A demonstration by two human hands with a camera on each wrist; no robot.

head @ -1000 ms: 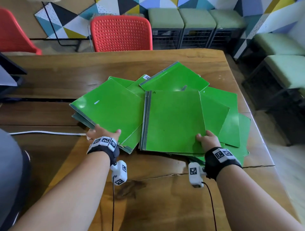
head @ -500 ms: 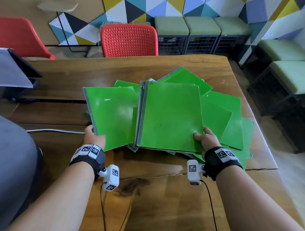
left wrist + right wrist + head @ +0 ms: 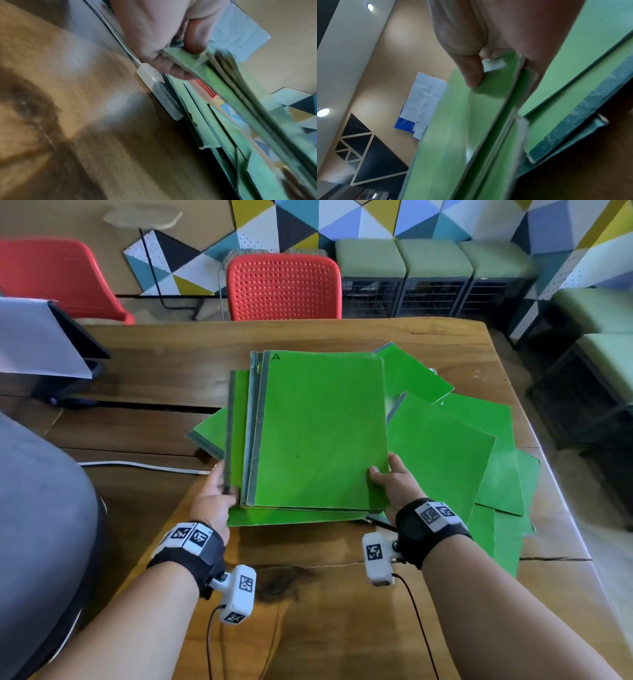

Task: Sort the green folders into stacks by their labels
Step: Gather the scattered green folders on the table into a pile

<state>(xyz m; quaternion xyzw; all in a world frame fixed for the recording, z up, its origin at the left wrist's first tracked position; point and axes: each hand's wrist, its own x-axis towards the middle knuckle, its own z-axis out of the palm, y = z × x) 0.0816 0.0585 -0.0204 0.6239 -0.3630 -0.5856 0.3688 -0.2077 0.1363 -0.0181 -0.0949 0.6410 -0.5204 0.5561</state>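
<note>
A bundle of green folders (image 3: pixel 318 433) is raised off the wooden table (image 3: pixel 308 594), tilted towards me, its top cover marked "A" at the upper left corner. My left hand (image 3: pixel 215 494) grips the bundle's lower left edge (image 3: pixel 193 59), thumb on top. My right hand (image 3: pixel 394 484) pinches the lower right corner (image 3: pixel 496 83), thumb on the cover and fingers underneath. More green folders (image 3: pixel 455 453) lie spread on the table to the right and beneath the bundle.
A white cable (image 3: pixel 137 465) runs along the table at the left, ending in a white plug block (image 3: pixel 154 86). A dark device with a white sheet (image 3: pixel 44 350) sits at the far left. Red chairs (image 3: pixel 284 289) stand behind the table. The table's right edge is near the folders.
Both hands have brought their folders together into one bundle and lifted it, tilted up, where earlier each hand held a separate folder lying on the pile.
</note>
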